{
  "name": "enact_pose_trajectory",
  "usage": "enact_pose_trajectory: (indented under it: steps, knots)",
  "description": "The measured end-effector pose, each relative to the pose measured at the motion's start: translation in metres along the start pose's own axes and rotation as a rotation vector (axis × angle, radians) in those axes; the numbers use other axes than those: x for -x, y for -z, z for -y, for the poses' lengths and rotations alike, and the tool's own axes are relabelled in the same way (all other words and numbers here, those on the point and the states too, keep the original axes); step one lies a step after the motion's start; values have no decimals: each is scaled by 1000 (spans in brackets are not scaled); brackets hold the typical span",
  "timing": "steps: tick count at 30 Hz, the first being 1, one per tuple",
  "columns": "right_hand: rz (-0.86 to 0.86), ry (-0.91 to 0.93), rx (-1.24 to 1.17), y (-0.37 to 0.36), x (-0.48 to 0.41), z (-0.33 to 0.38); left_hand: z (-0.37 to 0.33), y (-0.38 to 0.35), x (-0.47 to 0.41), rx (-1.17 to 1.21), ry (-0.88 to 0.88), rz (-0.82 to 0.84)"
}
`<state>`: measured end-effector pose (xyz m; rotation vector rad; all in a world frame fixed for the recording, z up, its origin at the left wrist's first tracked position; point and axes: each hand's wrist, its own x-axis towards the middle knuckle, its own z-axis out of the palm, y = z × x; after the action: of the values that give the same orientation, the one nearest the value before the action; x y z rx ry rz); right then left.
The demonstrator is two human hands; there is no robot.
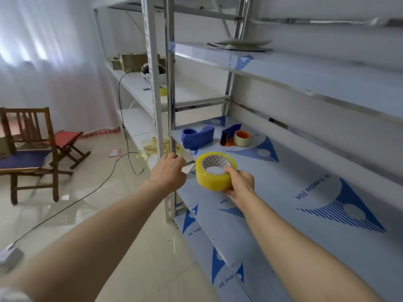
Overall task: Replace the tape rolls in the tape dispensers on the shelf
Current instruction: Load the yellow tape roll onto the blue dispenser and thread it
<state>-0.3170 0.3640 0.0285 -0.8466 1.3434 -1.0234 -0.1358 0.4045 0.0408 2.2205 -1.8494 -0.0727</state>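
Note:
My right hand [241, 182] grips a large yellow tape roll [214, 171] with a white patterned core, held just above the front of the shelf board [305, 205]. My left hand [169, 171] sits close to the roll's left side, fingers curled and pinching what looks like a clear loose end of tape [188, 166] drawn from the roll. Farther back on the same shelf a blue tape dispenser [197, 136] lies empty. To its right stand a dark blue dispenser [229, 132] and a small pale tape roll with an orange core [242, 138], close together.
Steel uprights [152, 83] rise just left of my hands. The shelf above [283, 68] holds flat pale plates. A neighbouring rack carries boxes and a helmet-like object [148, 70]. A black cable [122, 118], a wooden chair [28, 149] and a red stool [67, 140] occupy the floor.

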Motion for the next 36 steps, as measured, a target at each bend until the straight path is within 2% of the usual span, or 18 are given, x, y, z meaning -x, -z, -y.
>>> enact_pose_trajectory:
  steps: [10,22,29,36]
  knots:
    - [-105,34,-38,-57,-113,45,34,-1,-147,-25,-67,35]
    - [-324,13,-112,-90,-190,59,79,-29,-279,110,-150,128]
    - [-488,6,-390,-142,-215,62,115,-46,-345,254,-272,354]
    - [-549,-32,-607,-172,-204,56,112,-52,-382,382,-433,459]
